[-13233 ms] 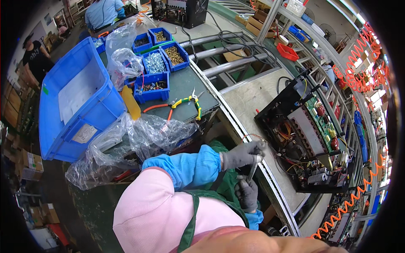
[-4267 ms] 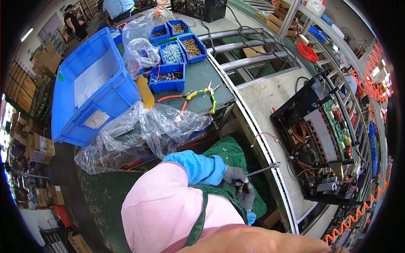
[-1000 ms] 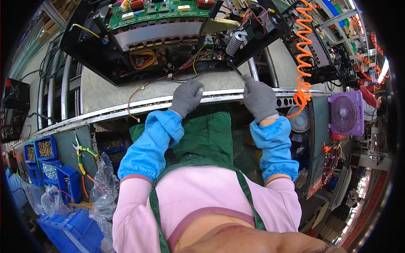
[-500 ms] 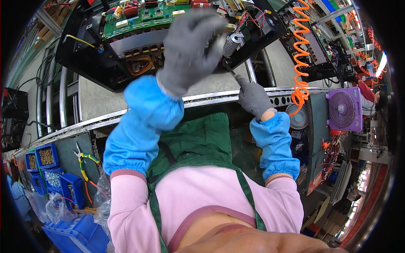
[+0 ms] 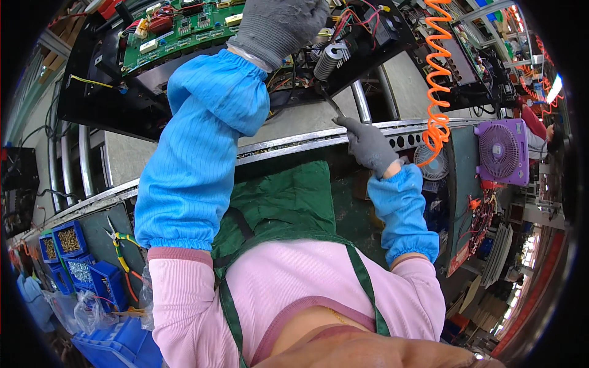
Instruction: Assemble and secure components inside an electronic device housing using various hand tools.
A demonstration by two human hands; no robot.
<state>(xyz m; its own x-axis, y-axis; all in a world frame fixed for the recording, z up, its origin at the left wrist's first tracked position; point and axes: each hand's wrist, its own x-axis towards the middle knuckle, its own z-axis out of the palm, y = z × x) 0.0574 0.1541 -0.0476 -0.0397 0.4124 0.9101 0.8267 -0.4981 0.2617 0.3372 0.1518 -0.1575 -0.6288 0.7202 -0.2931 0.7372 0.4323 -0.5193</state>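
My left hand (image 5: 276, 30), in a grey glove, is over the black metal chassis (image 5: 92, 101) with its fingers curled and partly hidden. What they hold, if anything, cannot be made out. Inside the chassis lies a green circuit board (image 5: 175, 46) with wires and components. My right hand (image 5: 371, 146), also gloved, pinches the near end of a slim metal hand tool (image 5: 330, 102), which looks like a wrench. The tool's far end meets the chassis's near edge, below a silvery ribbed coil (image 5: 331, 60).
Metal rollers (image 5: 362, 103) and a rail (image 5: 294, 145) run under and before the chassis. An orange coiled hose (image 5: 437, 92) hangs at the right, near a purple fan (image 5: 498, 152). Pliers (image 5: 121, 251) and blue bins of screws (image 5: 69, 239) lie at lower left.
My left hand has moved up and further over the chassis, its fingers now curled. The chassis appears slightly further left. My right hand stays at the tool, slightly lower down.
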